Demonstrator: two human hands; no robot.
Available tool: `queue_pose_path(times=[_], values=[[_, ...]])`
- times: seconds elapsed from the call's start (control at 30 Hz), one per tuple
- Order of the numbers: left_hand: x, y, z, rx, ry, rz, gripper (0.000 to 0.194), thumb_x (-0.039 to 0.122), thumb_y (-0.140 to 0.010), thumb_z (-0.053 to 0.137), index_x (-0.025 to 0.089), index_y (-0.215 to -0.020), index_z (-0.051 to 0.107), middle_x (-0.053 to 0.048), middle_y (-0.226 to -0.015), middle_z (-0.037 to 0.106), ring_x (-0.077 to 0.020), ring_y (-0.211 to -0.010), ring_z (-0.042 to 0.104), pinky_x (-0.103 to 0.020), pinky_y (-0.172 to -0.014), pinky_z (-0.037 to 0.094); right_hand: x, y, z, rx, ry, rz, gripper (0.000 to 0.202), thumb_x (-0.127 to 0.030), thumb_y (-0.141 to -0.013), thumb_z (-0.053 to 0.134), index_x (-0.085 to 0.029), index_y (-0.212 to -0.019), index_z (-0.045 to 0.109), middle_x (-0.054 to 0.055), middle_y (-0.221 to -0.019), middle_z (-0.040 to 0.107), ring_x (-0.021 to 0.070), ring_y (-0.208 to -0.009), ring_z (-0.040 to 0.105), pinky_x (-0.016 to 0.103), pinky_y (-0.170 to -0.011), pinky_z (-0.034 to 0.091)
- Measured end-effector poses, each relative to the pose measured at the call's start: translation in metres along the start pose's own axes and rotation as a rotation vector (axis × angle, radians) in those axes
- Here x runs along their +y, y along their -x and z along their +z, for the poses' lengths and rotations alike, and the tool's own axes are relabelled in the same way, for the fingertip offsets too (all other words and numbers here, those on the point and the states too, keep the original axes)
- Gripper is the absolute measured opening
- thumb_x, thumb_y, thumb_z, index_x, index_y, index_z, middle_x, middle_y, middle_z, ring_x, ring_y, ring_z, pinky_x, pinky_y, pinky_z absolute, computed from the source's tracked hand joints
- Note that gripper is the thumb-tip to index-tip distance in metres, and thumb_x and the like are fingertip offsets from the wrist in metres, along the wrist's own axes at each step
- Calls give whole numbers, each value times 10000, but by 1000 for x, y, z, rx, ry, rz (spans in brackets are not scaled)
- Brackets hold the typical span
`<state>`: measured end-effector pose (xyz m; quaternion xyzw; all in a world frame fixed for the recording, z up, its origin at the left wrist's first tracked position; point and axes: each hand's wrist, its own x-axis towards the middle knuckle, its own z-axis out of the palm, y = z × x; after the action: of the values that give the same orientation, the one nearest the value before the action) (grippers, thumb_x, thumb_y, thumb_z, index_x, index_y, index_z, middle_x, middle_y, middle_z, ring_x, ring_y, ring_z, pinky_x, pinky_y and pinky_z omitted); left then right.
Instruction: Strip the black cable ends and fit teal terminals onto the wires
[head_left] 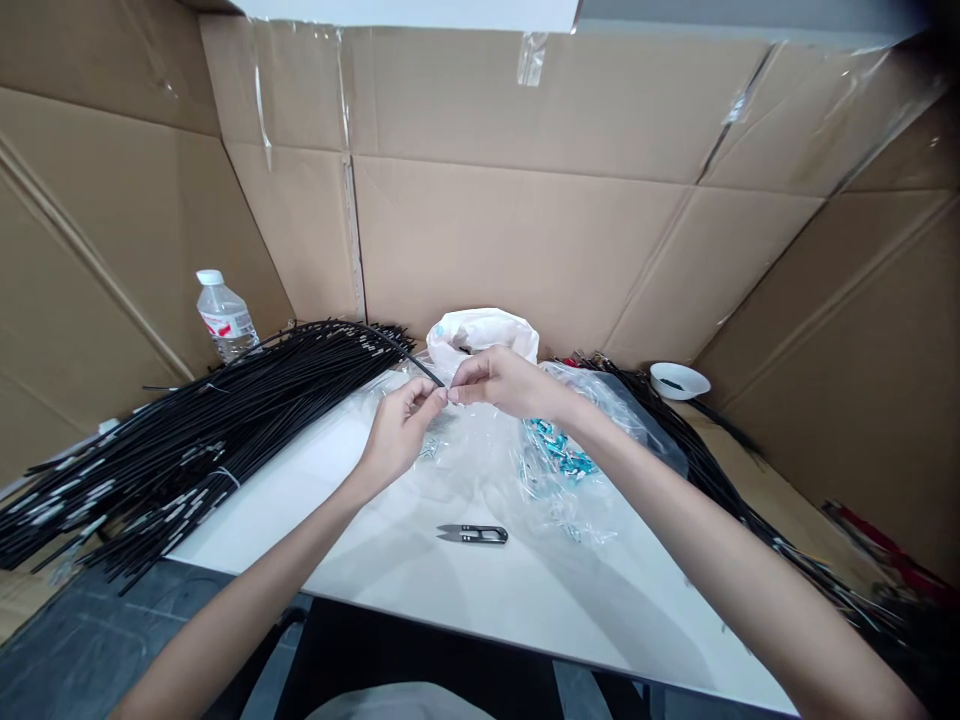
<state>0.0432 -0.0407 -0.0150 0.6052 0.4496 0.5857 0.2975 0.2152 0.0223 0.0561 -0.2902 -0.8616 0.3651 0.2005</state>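
Observation:
My left hand pinches the end of a black cable between thumb and fingers. The cable arches back over the bundle of black cables on the left. Touching it at the cable's tip, my right hand has its thumb and forefinger pressed together; whatever they hold is too small or hidden to make out. Behind the hands stands a white plastic bag, its mouth spread. Below them on the white table lie black thread snips.
A clear plastic bag with small teal parts lies under my right forearm. More black cables run along the right, near a white bowl. A water bottle stands behind the left bundle. Cardboard walls enclose the table.

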Motion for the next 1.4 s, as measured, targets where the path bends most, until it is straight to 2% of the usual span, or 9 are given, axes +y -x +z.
queue_pose_path(times=[0.2, 0.4, 0.67, 0.73, 0.93, 1.07, 1.27, 1.4], values=[[-3, -12, -7, -85, -97, -7, 302, 405, -859, 611, 191, -656, 544, 31, -618, 463, -125, -581, 383, -256, -551, 283, 15, -20, -9, -136, -27, -79, 189, -315, -837, 634, -144, -763, 670, -29, -696, 554, 116, -676, 457, 277, -658, 336], [-5, -24, -18, -255, -241, -36, 236, 344, -831, 604, 194, -655, 555, 23, -630, 534, -129, -581, 423, -254, -546, 291, 23, -29, -14, -328, 45, -123, 189, -245, -884, 567, -156, -729, 627, -36, -672, 498, 120, -668, 429, 272, -655, 329], [2, -46, -50, -446, -632, 103, 61, 229, -780, 597, 192, -740, 625, 22, -729, 633, -134, -659, 515, -252, -631, 348, 29, -50, -9, -354, -2, -217, 145, -175, -841, 559, -179, -697, 550, -50, -659, 443, 107, -629, 383, 257, -605, 304], [0, -50, -55, -441, -588, 69, 98, 260, -803, 593, 189, -779, 655, 15, -761, 643, -136, -682, 529, -253, -647, 367, 32, -57, -8, -349, -47, -227, 141, -194, -848, 565, -177, -709, 576, -40, -680, 486, 112, -658, 425, 264, -640, 334], [-10, -55, -56, -366, -95, -204, 290, 443, -806, 659, 161, -843, 715, -19, -799, 651, -150, -739, 559, -261, -671, 427, 41, -71, -5, -214, -106, -191, 137, -273, -845, 604, -172, -767, 653, -22, -713, 574, 121, -687, 485, 281, -662, 354], [-10, -58, -53, -322, -44, -312, 308, 469, -763, 716, 165, -791, 757, -36, -788, 679, -157, -770, 588, -264, -703, 446, 47, -74, -4, -181, -102, -174, 126, -258, -829, 605, -171, -762, 666, -14, -723, 611, 125, -702, 519, 285, -678, 378], [-11, -65, -49, -240, 113, -579, 306, 444, -665, 788, 168, -796, 776, -66, -876, 737, -184, -840, 635, -292, -763, 481, 55, -76, -2, -124, -144, -148, 119, -273, -790, 643, -164, -782, 690, 4, -753, 664, 136, -716, 564, 299, -707, 423], [-10, -69, -48, -254, 100, -621, 278, 399, -623, 792, 162, -766, 763, -48, -818, 718, -158, -772, 609, -272, -712, 465, 56, -75, -3, -120, -140, -113, 122, -284, -785, 653, -170, -776, 693, -4, -738, 652, 131, -707, 551, 294, -697, 413]])
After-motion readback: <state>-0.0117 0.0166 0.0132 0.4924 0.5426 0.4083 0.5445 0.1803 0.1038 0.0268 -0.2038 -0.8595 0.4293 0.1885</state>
